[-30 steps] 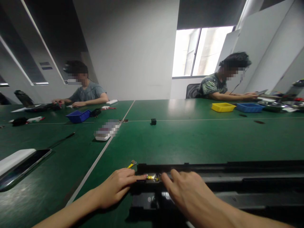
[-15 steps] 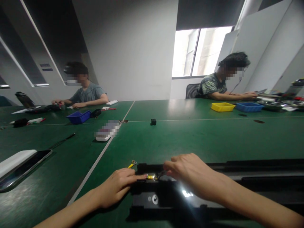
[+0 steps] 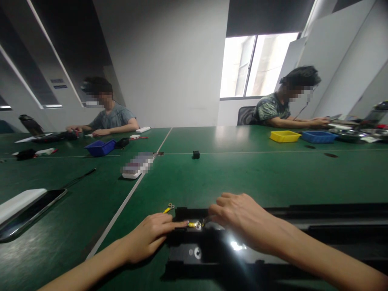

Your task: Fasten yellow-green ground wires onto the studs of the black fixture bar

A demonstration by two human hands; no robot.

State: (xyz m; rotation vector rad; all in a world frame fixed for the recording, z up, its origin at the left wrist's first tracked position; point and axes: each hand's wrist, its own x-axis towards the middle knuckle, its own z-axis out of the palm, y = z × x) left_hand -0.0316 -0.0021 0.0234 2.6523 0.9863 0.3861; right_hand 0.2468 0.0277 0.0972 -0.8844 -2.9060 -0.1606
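Observation:
My left hand [image 3: 148,234] lies at the left end of a long black metal channel [image 3: 178,254]. Its index finger reaches out and presses a yellow-sleeved ring terminal [image 3: 192,224] inside the channel, while the other fingers curl. Another pair of ring terminals with yellow sleeves [image 3: 168,208] sticks out beyond the knuckles; any wire between is hidden. My right hand [image 3: 233,212] is closed over the channel, just right of the pressed terminal. A dark, partly shiny thing shows at its fingertips, too small and hidden to name. A round hole or fastener [image 3: 197,253] shows in the channel's near side.
On the green table [image 3: 242,173] lie a phone [image 3: 33,214], a white device [image 3: 136,166], a small black block [image 3: 196,154], a dark blue bin [image 3: 100,148], a yellow bin [image 3: 284,136] and a blue bin [image 3: 319,136]. Two people sit across the table.
The view has shifted very slightly. My right hand has turned a little at the fingertips, and the ring at the pressed terminal's end shows more clearly. My left hand stays in place.

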